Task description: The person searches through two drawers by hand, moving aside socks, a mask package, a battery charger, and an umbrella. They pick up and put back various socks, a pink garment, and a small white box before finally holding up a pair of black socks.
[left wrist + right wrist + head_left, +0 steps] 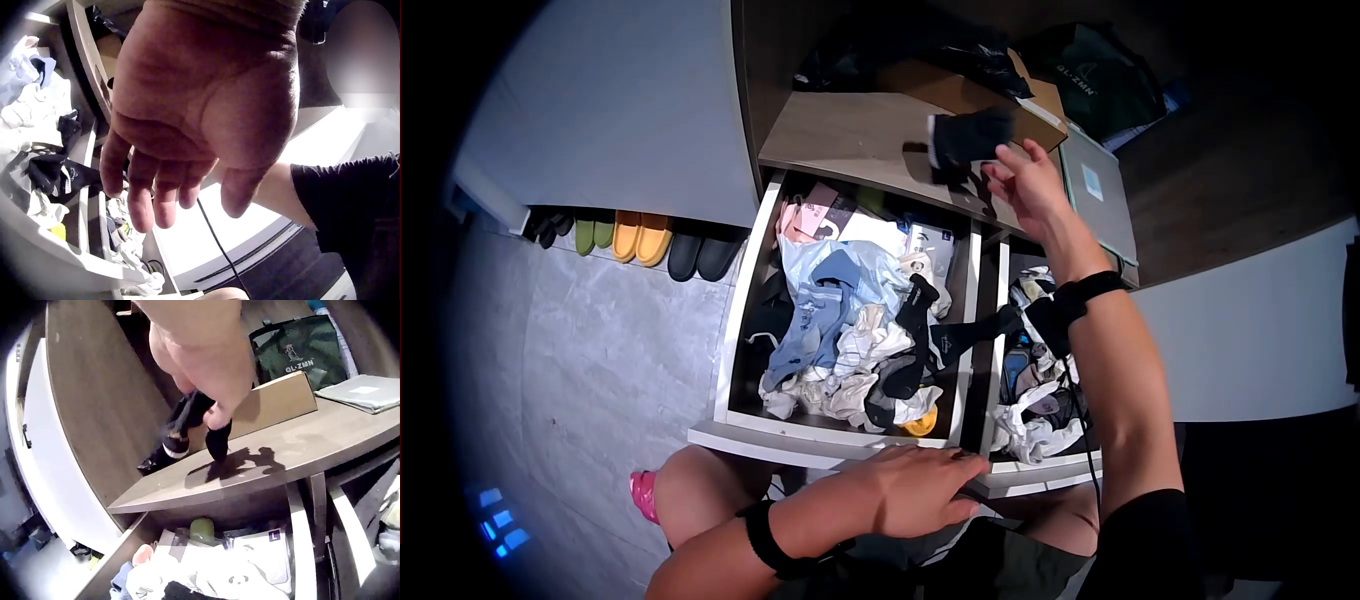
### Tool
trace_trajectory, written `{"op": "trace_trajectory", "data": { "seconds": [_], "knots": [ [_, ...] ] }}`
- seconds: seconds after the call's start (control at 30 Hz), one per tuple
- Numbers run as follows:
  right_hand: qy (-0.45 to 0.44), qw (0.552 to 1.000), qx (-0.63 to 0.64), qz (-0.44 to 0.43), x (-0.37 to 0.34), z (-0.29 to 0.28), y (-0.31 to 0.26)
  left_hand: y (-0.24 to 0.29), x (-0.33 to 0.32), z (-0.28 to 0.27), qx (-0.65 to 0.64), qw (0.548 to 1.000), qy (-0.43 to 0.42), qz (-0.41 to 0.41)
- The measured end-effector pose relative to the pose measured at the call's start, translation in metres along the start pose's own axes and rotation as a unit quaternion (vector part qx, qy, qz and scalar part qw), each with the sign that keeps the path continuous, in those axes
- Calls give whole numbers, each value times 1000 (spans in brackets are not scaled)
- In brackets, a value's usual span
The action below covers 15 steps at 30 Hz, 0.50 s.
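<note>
"Progress, head view?"

"Partway, I'd guess. Left drawer [750, 442] and right drawer [1040, 482] are both open; dark sock [970, 138] is up over the shelf [840, 130], right hand [1030, 185] pinching it. Loose socks [815, 320] fill the left drawer. Those look left to deal with, and neither drawer is shut."

"Left wrist?"

"Left hand [200, 106]: fingers nearly straight, slightly apart, holding nothing. No readable text."

"Right wrist?"

"Narrow grip, fingers curled on the dark sock above the shelf. Green bag [303, 353] reads 'QL·ZMN'. Package [265, 553] has an 'L', probably size."

"Folder [362, 394] label?"

"Can't read it."
</note>
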State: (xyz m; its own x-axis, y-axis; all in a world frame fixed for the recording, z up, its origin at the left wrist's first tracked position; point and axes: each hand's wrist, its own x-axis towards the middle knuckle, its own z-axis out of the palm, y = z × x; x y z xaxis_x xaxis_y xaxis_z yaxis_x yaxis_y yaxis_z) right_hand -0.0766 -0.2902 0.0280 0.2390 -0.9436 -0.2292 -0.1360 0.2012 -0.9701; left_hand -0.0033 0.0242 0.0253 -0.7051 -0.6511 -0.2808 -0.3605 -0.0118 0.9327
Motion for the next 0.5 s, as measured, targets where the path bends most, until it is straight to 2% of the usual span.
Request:
{"op": "trace_trajectory", "data": {
  "seconds": [0.07, 0.2, 0.33, 0.4, 0.47, 0.5],
  "knots": [
    [14, 997, -48, 53, -4, -8, 17, 3, -2, -3, 2, 1000, 1, -5],
    [-59, 985, -136, 88, -18, -67, 58, 8, -5, -5, 23, 999, 21, -18],
    [-63, 944, -276, 170, -70, -123, 88, 3, -4, 2, 62, 997, 45, -23],
    [-105, 924, -347, 125, -95, -128, 89, 5, -1, -1, 71, 996, 32, -32],
    [-182, 919, -349, 5, -109, -116, 99, 6, 3, 4, 86, 995, 32, -28],
    [-209, 884, -412, -72, -116, -100, 92, 5, 7, 8, 93, 995, 30, -22]
  ]
}}
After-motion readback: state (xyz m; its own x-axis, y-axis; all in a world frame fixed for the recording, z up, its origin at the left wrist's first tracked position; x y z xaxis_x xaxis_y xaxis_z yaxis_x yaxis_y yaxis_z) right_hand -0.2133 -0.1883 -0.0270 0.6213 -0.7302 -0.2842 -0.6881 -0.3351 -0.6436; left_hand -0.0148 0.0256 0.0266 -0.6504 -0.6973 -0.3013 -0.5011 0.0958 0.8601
